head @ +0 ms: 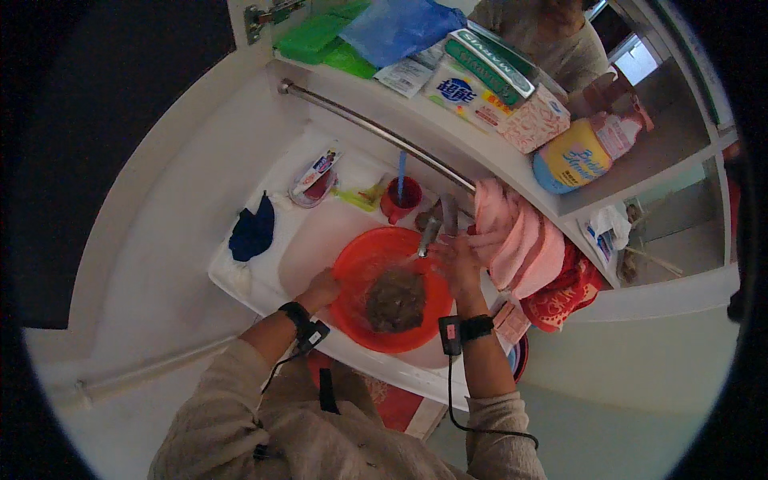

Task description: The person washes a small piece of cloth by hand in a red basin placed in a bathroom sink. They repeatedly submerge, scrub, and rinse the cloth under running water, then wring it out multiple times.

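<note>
An orange-red plastic basin [348,315] sits in the white washbasin [306,246], with a wet grey-brown cloth [396,300] bunched inside it. My left hand [323,291] grips the basin's left rim, its fingertips partly hidden. By the basin's upper right rim is my right hand [461,264], close beside the metal tap [429,236]. Its fingers are blurred, so whether they touch the tap or the rim is unclear. Water seems to run from the spout into the basin.
A red cup [401,201] with a blue toothbrush, a soap dish [314,185] and a dark blue cloth [252,228] rest on the washbasin's ledge. Pink towels [519,240] hang from a metal rail [378,135]. Above, an open shelf [474,144] holds boxes and a pump bottle [576,156].
</note>
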The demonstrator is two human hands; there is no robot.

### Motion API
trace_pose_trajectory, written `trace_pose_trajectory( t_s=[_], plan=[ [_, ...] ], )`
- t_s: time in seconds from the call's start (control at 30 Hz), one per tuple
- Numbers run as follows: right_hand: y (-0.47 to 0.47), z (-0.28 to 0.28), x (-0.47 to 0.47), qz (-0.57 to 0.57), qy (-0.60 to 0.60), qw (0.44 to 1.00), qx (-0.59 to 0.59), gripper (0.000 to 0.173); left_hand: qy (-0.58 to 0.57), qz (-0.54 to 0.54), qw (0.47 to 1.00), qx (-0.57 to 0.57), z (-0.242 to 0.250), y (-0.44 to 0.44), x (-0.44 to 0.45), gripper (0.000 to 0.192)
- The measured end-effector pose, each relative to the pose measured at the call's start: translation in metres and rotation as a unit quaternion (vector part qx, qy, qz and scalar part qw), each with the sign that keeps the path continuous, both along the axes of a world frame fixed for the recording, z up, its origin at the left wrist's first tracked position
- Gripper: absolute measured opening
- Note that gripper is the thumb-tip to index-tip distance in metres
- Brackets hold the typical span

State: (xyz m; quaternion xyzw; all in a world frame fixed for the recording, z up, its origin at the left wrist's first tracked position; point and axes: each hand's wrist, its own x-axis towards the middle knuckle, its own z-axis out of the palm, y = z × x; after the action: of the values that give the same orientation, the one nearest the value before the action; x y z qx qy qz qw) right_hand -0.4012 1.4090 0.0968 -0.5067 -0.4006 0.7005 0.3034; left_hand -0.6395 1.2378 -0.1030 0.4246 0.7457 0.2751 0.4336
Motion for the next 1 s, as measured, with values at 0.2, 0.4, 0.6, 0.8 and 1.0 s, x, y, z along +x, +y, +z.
trace_pose_trajectory(
  t_s=[0.2,0.4,0.6,0.8,1.0],
  plan=[
    [0.010,0.001,-0.006,-0.012,0.004,1.000,0.009,0.056,0.026,-0.063,0.998,0.008,-0.015,-0.001,-0.001,0.041],
    [0.010,0.003,-0.006,0.000,0.024,1.000,0.008,0.052,-0.006,-0.020,0.995,-0.100,0.008,0.005,0.000,0.046],
    [0.010,0.006,-0.005,0.011,-0.007,1.000,0.007,0.050,0.033,-0.040,0.996,-0.068,0.006,0.007,0.001,0.047],
    [0.010,0.005,-0.006,0.022,-0.010,1.000,0.013,0.053,0.045,-0.014,0.996,-0.075,0.020,0.005,0.004,0.046],
    [0.011,0.004,-0.005,0.018,-0.008,1.000,0.003,0.053,0.010,0.005,0.993,-0.116,0.035,0.008,0.005,0.044]
  ],
)
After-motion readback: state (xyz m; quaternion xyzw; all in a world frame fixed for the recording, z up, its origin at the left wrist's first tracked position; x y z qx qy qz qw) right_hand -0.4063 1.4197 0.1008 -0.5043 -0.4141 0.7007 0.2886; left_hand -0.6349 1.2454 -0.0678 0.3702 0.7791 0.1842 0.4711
